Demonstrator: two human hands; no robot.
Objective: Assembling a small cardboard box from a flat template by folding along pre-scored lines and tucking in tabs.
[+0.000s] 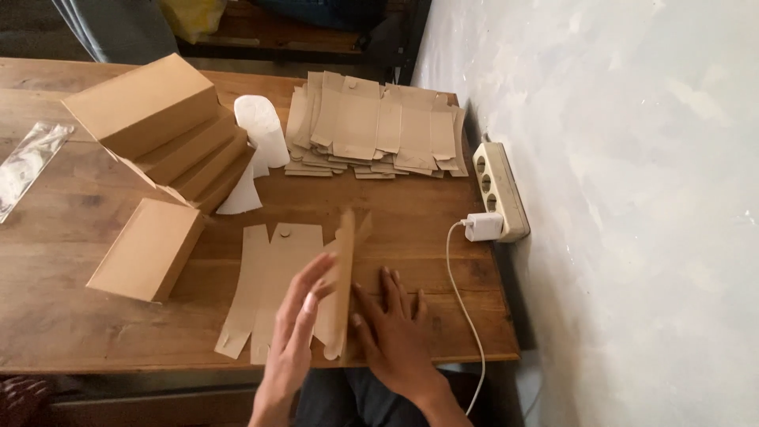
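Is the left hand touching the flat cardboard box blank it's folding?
Touching. The head view shows the left hand pressed flat against the raised flap of the cardboard box blank, fingers overlapping its edge with no gap.

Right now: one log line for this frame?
left hand: lifting flap of flat cardboard blank | right hand: flat, pressing blank | folded boxes stacked left

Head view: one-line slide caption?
Both hands, left and right, fold a flat cardboard blank on a wooden table.
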